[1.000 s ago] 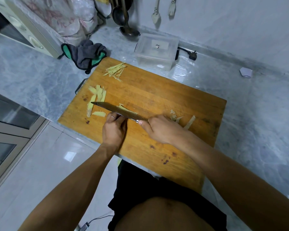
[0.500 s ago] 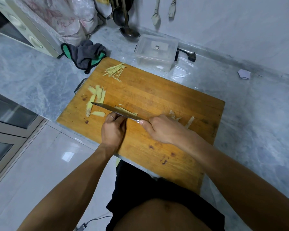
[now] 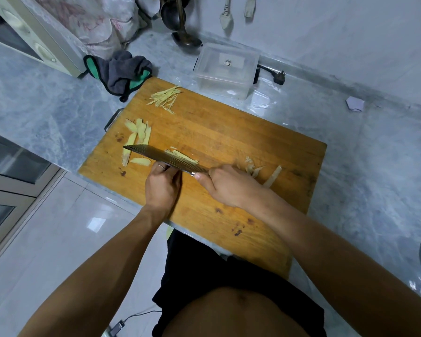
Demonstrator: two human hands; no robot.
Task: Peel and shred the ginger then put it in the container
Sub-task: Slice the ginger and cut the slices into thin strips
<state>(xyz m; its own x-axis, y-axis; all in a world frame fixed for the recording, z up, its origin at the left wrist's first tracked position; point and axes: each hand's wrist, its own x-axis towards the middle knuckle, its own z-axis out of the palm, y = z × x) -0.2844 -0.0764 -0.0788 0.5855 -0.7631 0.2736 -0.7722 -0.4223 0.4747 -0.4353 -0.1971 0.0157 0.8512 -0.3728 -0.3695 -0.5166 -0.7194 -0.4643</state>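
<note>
Ginger slices (image 3: 137, 132) lie fanned on the wooden cutting board (image 3: 229, 132), just beyond and to the left of the left hand (image 3: 162, 188), whose fingers are curled down against the board right behind the flat of the knife (image 3: 163, 158); the blade hides the fingertips, so whatever they press cannot be made out. The right hand (image 3: 229, 187) is wrapped round the knife handle, thumb laid along it toward the blade, and the blade runs leftward from that grip, tilted, its tip over the nearest slices. A few pale cut strips (image 3: 182, 155) sit on the far side of the blade, touching it, directly ahead of the gap between the two hands. Farther out from the left hand, near the board's far edge, rests a small heap of finished ginger shreds (image 3: 165, 99). Just right of the knife hand lie scraps of ginger peel (image 3: 265, 171). Past the board's far edge, well apart from both hands, stands the clear plastic container (image 3: 225, 70) on the grey marble counter (image 3: 374, 166).
</note>
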